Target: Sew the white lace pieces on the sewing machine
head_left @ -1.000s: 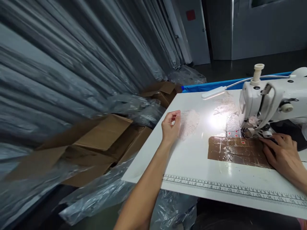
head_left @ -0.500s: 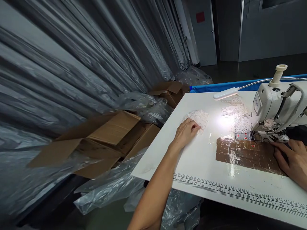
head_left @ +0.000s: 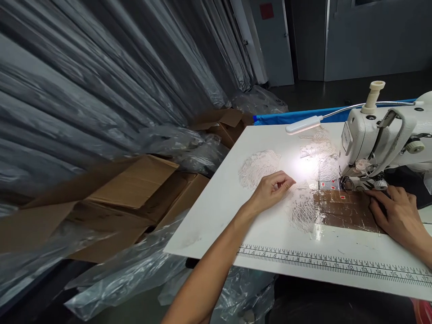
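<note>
My left hand [head_left: 272, 191] pinches the upper edge of a white lace piece [head_left: 301, 209], which hangs over the table just left of the brown taped patch [head_left: 347, 213]. Beyond that hand a second pile of lace [head_left: 258, 167] lies on the white tabletop. My right hand [head_left: 396, 209] rests on the right end of the brown patch, index finger stretched toward the presser foot [head_left: 349, 184] of the white sewing machine [head_left: 378, 139]. Its fingers are apart and I see nothing held in them. More lace [head_left: 319, 148] lies under the lamp, left of the machine head.
A lamp [head_left: 303, 125] on a bendable neck lights the table. A printed ruler scale [head_left: 324, 263] runs along the front edge. Left of the table stand open cardboard boxes [head_left: 135, 180] among clear plastic sheets [head_left: 128, 265]. A silver curtain [head_left: 101, 81] hangs behind them.
My left hand has moved right from the lace pile, carrying one lace piece to the brown patch's left edge. My right hand stays beside the presser foot. The view has shifted slightly right.
</note>
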{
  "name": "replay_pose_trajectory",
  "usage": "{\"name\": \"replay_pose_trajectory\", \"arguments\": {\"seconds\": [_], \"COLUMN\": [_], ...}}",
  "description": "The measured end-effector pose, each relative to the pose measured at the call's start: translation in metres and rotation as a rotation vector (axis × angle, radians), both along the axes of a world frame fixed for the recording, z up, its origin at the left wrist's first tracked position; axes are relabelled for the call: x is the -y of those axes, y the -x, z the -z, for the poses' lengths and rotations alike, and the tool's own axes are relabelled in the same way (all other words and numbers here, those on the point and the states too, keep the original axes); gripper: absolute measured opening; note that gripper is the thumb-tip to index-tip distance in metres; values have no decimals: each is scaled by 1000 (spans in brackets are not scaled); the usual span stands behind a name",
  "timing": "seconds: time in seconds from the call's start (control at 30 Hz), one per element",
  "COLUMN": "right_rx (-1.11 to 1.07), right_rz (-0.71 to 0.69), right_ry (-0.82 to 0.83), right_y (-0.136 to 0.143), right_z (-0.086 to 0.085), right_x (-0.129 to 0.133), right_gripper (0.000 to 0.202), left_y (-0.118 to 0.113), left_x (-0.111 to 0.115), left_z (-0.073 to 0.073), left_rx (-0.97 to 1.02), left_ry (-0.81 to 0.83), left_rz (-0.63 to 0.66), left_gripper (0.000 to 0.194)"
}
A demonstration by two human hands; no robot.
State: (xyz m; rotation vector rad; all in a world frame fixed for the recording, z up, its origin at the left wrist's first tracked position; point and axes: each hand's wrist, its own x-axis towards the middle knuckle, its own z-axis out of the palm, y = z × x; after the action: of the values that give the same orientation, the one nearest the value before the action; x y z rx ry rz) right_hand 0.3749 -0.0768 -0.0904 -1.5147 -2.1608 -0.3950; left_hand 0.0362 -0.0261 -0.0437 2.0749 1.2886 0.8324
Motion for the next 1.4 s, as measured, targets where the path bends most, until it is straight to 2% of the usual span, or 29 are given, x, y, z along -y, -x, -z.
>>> {"name": "replay_pose_trajectory", "arguments": {"seconds": [0.07,0.13,0.3,0.47,0.63,0.8,0.87,0.97,1.03,1.1,1.17,1.27,1.4], "right_rx": [7,13,24,7,-63,-382,-520,-682,-725,-732,-778,-878,-983], "right_rz": [11,8,13,21,-7,-30,-99,-182,-223,-294,-413,-596,-606], "right_ry": [1,-4,-7,27,-5,-63,45,447,739,927,1027,1117,1101], "right_y": [1,1,1,0,-1,-4,-4,0,7,18,31,50,59], "right_z": [-1,-2,-2,-2,-2,-8,-13,-24,-32,-42,-50,-56,-52], "right_x": [0,0,0,-1,-1,-3,-1,4,9,13,16,22,28], "right_gripper": [47,46,45,42,40,30,28,35,42,48,49,38,30], "left_y": [1,4,3,0,-1,-5,-8,-16,-26,-41,-56,-74,-75], "left_x": [-3,-6,-7,-7,-4,-4,-5,0,10,24,39,57,66], "left_z": [6,12,19,19,15,12,12,8,3,-3,-8,-14,-19], "left_rx": [-25,-72,-202,-270,-141,75,186,340,394,410,390,313,262], "left_ry": [-93,-115,-44,-191,-127,-101,-91,-16,92,212,266,285,282], "left_rz": [-60,-72,25,39,-56,-144,-161,-135,-54,64,159,243,260], "left_gripper": [24,17,13,16,16,19,23,27,25,23,21,19,20]}}
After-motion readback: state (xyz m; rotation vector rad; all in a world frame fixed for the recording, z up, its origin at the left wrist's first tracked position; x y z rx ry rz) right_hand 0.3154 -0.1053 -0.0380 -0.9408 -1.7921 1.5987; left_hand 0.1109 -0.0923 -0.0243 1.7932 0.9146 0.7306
